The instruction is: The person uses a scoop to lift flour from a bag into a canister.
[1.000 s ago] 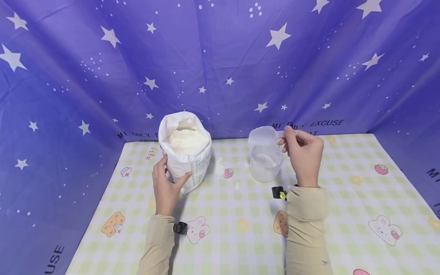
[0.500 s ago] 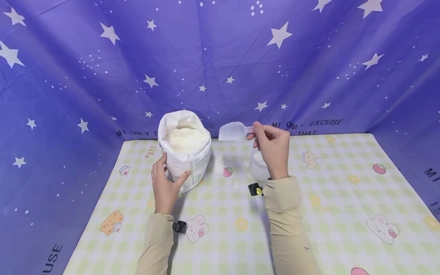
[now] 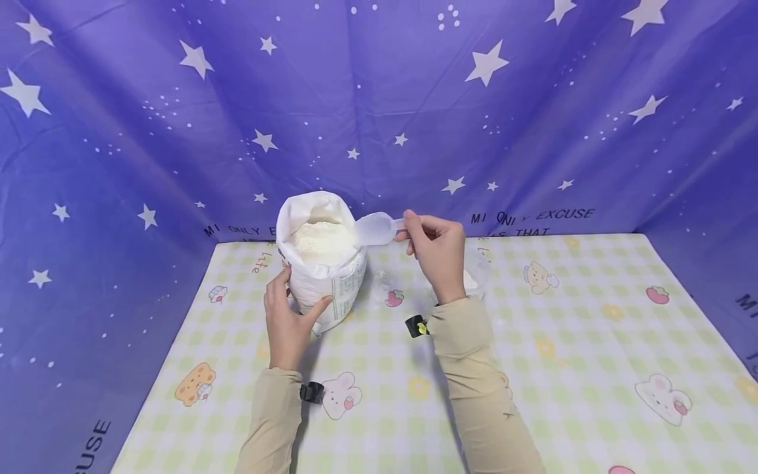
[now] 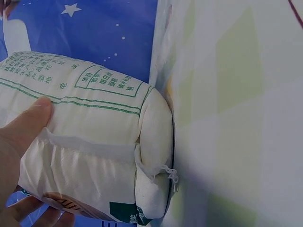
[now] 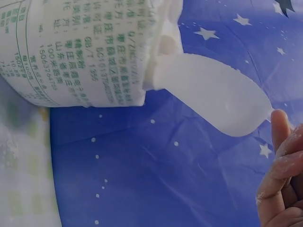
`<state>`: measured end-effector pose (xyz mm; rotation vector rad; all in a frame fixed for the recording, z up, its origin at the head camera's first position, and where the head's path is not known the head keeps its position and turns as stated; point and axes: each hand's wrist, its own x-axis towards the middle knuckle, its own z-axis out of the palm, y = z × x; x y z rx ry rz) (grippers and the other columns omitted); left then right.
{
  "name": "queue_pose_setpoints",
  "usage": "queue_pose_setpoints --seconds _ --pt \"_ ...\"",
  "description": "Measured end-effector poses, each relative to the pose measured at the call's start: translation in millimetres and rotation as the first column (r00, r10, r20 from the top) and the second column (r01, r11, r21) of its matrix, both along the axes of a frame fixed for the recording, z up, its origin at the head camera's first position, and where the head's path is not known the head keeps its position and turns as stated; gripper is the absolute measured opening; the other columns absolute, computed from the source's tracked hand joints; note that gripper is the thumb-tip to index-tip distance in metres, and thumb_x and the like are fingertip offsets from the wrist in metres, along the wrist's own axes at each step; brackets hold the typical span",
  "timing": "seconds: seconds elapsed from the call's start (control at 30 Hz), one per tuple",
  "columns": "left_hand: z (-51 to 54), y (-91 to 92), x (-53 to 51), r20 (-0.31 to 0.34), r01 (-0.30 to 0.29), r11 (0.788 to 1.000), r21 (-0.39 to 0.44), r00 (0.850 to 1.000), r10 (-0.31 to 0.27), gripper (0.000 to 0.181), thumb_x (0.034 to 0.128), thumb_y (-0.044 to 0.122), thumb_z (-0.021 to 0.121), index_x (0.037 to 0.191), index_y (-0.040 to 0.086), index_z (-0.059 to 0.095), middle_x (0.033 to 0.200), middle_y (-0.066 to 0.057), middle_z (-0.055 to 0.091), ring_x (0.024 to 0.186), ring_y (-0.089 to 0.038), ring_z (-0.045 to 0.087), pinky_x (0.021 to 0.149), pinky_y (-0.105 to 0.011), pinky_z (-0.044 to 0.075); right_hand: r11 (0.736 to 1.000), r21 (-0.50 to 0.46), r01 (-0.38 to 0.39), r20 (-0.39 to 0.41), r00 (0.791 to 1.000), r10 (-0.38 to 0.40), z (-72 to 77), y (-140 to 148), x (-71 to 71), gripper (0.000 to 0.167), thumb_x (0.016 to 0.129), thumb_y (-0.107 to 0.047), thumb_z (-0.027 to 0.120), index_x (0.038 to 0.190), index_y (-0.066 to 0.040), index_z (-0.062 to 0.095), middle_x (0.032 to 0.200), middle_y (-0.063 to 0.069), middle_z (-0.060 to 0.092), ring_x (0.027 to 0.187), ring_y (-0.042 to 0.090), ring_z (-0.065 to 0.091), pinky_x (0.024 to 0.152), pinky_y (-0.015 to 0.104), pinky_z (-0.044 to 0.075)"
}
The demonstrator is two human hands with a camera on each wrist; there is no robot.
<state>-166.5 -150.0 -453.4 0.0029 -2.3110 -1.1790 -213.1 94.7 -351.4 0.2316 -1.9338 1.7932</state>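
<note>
An open white cloth bag (image 3: 340, 299) with green print stands upright on the table, filled near its top with pale flour (image 3: 322, 243). My left hand (image 3: 288, 326) grips its near side, thumb spread on the front and fingers on the left; the left wrist view shows the thumb (image 4: 33, 120) on the cloth. With my right hand (image 3: 435, 257) I pinch the handle of a translucent plastic scoop (image 3: 376, 230). The scoop's tip is at the bag's right rim, and in the right wrist view its bowl (image 5: 222, 99) reaches to the bag's mouth. Powder dusts the right fingers.
Behind my right hand stands a clear plastic tub (image 3: 478, 271) with white powder in it, partly hidden. A little powder (image 3: 380, 282) lies on the checked tablecloth (image 3: 379, 395) between bag and tub. A blue star-patterned curtain (image 3: 403, 99) rises behind the table.
My right hand has carried the scoop left, from above the tub to the bag's rim. The left hand and the bag have stayed in place.
</note>
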Motion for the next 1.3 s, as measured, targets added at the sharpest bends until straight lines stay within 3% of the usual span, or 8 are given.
queue_pose_setpoints --seconds 0.07,0.17,0.3,0.47,0.63,1.0,1.3 --pt "-0.1 0.9 -0.2 0.002 0.003 1.000 -0.005 1.000 -0.003 0.091 0.0705 0.023 0.091 0.144 0.004 0.042 0.140 -0.018 0.046 0.129 -0.032 0.043 0.112 -0.043 0.045 1.000 0.001 0.012 0.006 1.000 -0.012 2.2 -4 1.2 0.034 0.096 -0.027 0.066 0.079 0.000 0.077 0.065 0.018 0.069 0.044 0.013 0.053 0.038 0.020 0.037" --pt "-0.3 2.2 -0.8 0.008 0.006 1.000 -0.010 1.000 -0.006 0.090 0.0709 0.023 0.090 0.145 0.004 0.042 0.140 -0.017 0.046 0.129 -0.032 0.042 0.112 -0.041 0.045 0.999 0.002 0.039 0.014 0.999 -0.039 4.7 -10 2.0 0.031 0.097 -0.019 0.065 0.081 0.005 0.076 0.069 0.026 0.069 0.046 0.021 0.054 0.039 0.017 0.035" --pt "-0.3 3.6 -1.4 0.010 0.006 1.000 -0.013 1.000 -0.006 0.091 0.0708 0.023 0.091 0.145 0.004 0.042 0.139 -0.017 0.046 0.129 -0.032 0.043 0.112 -0.039 0.045 0.996 0.009 0.087 -0.010 0.996 -0.087 0.6 -17 -1.4 0.031 0.096 -0.018 0.065 0.078 0.004 0.077 0.070 0.024 0.071 0.048 0.030 0.055 0.041 0.017 0.034" --pt "-0.8 4.6 -2.2 0.005 0.006 1.000 -0.013 1.000 -0.006 0.091 0.0704 0.023 0.091 0.145 0.004 0.042 0.138 -0.017 0.047 0.128 -0.032 0.043 0.112 -0.040 0.046 0.992 0.014 0.127 -0.046 0.991 -0.126 -6.1 -22 -7.1 0.034 0.096 -0.027 0.067 0.074 -0.003 0.078 0.067 0.015 0.072 0.045 0.014 0.055 0.041 0.019 0.036" --pt "-0.3 4.3 -2.3 0.005 0.002 1.000 -0.019 1.000 -0.002 0.091 0.0702 0.024 0.091 0.145 0.004 0.042 0.138 -0.018 0.047 0.127 -0.032 0.044 0.112 -0.040 0.046 0.989 0.017 0.146 -0.034 0.989 -0.145 -7.8 -28 -11.2 0.032 0.096 -0.026 0.066 0.075 -0.005 0.079 0.066 0.012 0.072 0.044 0.012 0.055 0.041 0.020 0.039" --pt "-0.1 -0.4 -2.1 0.000 -0.008 1.000 -0.021 1.000 0.008 0.093 0.0698 0.025 0.091 0.145 0.004 0.042 0.140 -0.017 0.046 0.129 -0.031 0.043 0.111 -0.042 0.046 0.995 -0.005 0.100 0.058 0.993 -0.099 -15.5 -44 -24.3 0.030 0.096 -0.024 0.065 0.077 -0.004 0.078 0.067 0.009 0.073 0.044 0.010 0.056 0.041 0.019 0.038" --pt "-2.0 0.5 -0.8 0.002 -0.005 1.000 -0.010 1.000 0.005 0.091 0.0698 0.025 0.091 0.144 0.004 0.042 0.138 -0.017 0.047 0.127 -0.031 0.044 0.109 -0.045 0.046 0.998 -0.021 0.063 0.085 0.995 -0.061 -19.7 -51 -30.7 0.027 0.095 -0.021 0.067 0.080 -0.002 0.079 0.068 0.015 0.072 0.049 0.030 0.058 0.037 0.019 0.031"
